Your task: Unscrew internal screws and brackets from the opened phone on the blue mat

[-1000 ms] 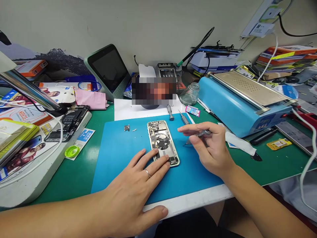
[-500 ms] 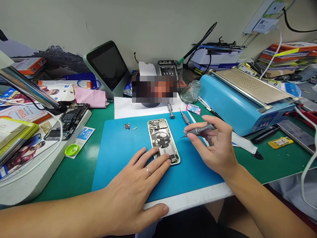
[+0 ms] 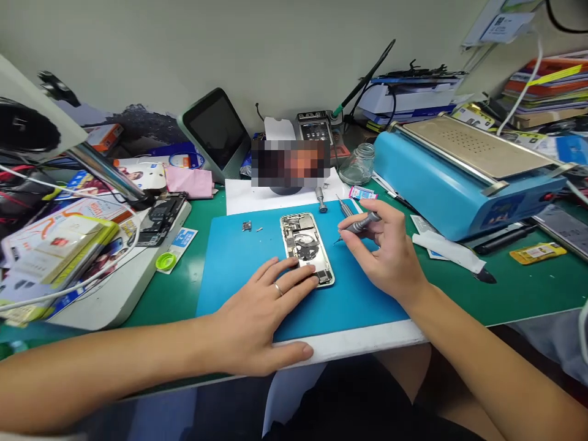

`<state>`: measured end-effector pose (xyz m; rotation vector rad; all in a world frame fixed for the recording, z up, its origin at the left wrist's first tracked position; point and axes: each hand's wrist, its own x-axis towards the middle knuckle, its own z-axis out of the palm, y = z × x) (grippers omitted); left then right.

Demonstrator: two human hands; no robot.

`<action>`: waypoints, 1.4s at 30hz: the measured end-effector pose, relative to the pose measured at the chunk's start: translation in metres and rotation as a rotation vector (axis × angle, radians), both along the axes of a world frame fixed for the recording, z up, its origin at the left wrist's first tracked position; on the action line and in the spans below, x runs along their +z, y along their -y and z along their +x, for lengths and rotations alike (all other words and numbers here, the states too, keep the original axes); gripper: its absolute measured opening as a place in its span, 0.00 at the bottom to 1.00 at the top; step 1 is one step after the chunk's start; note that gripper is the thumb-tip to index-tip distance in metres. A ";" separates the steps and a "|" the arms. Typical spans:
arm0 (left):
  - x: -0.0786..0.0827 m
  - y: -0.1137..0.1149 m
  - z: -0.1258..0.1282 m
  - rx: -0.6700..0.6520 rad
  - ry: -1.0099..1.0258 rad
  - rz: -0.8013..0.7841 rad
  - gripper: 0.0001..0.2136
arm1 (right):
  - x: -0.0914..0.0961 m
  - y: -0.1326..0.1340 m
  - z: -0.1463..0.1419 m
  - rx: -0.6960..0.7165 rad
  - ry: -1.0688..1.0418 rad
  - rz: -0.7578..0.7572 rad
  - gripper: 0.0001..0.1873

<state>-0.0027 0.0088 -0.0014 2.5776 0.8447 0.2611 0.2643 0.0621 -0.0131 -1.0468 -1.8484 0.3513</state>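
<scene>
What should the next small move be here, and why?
Probably the right hand should bring the screwdriver tip over the opened phone. The screwdriver is gripped in the fingers with its tip angled down toward the blue mat, to the right of the phone and apart from it, while the left hand has its fingertips on the phone's near end.

Lettering: none legible with certainty. Print too small or blurred to read: orange-and-white box (image 3: 76,210), far left of the left hand (image 3: 266,303); blue-and-white card (image 3: 184,240), nearer that hand; pink-edged packet (image 3: 362,192), just beyond the right hand (image 3: 381,245); yellow packet (image 3: 537,253), well to its right.
</scene>
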 end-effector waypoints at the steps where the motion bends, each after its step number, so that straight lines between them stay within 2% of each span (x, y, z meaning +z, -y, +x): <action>1: 0.000 -0.001 -0.001 0.018 0.053 0.013 0.36 | -0.001 -0.001 0.000 0.002 0.005 0.000 0.26; 4: 0.001 -0.004 0.000 0.111 0.185 0.082 0.27 | -0.002 -0.003 -0.001 0.013 0.022 0.008 0.26; 9: 0.012 -0.008 0.015 0.171 0.127 0.121 0.20 | -0.002 -0.005 -0.001 0.005 0.011 0.014 0.27; 12: 0.017 -0.014 0.029 0.188 0.091 0.160 0.19 | -0.002 -0.005 -0.001 0.021 -0.017 -0.002 0.27; 16: 0.010 -0.025 0.038 0.196 0.105 0.168 0.17 | -0.003 -0.007 0.000 0.018 -0.097 -0.045 0.27; 22: -0.003 -0.031 0.035 0.151 0.146 0.143 0.15 | -0.003 -0.010 0.002 0.015 -0.173 -0.082 0.27; 32: -0.006 -0.032 0.036 0.145 0.178 0.119 0.10 | -0.002 -0.006 0.005 -0.003 -0.135 -0.064 0.26; 42: -0.006 -0.032 0.036 0.162 0.217 0.086 0.12 | -0.004 -0.006 0.008 -0.020 -0.128 -0.086 0.27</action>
